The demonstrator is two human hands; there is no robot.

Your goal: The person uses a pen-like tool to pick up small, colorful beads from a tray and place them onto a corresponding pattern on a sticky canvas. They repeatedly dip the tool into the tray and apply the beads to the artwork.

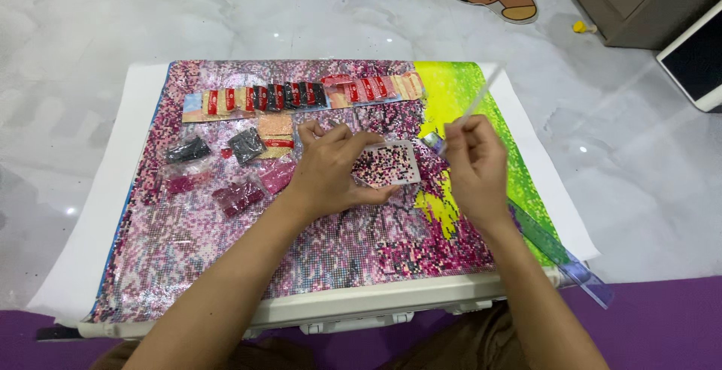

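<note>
Gripping bead tray in left hand, right hand just beside, pinching applicator pen, hands apart

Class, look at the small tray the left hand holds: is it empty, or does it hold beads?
It holds beads. The tray, steadied by the left hand, shows many dark and pink beads scattered across its pale floor.

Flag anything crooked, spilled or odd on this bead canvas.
The clear ruler lies slanted, its end poking past the canvas corner over the table edge. Bead packets lie loosely scattered. No beads look spilled; they sit in the tray by the left hand.
</note>
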